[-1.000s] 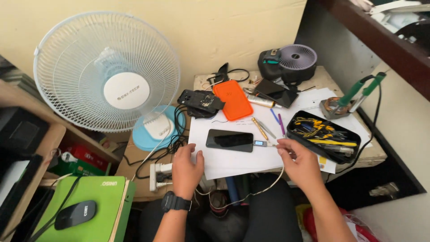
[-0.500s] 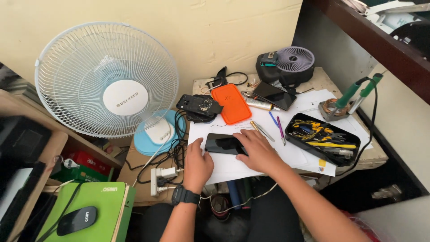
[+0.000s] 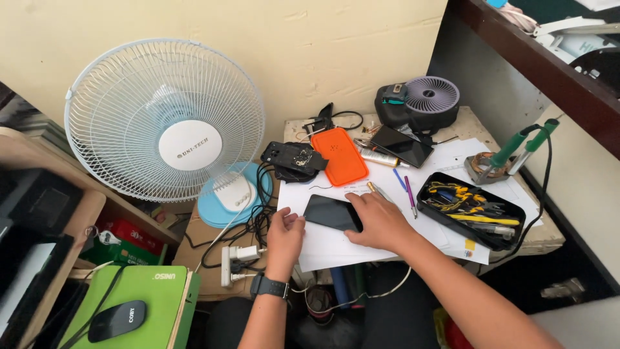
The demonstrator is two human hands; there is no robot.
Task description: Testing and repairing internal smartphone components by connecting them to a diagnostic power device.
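While lying flat on the white paper [image 3: 336, 249], phone [image 3: 330, 212] pinned under the right hand [image 3: 381, 221], fingers spread open across its right end. Left hand [image 3: 284, 236] just beside the phone's left edge, fingers loosely curled, holding nothing. Beyond the phone, orange case [image 3: 339, 155]; right of the phone, black tool tray [image 3: 470, 210]; left of the phone, white fan [image 3: 165, 123].
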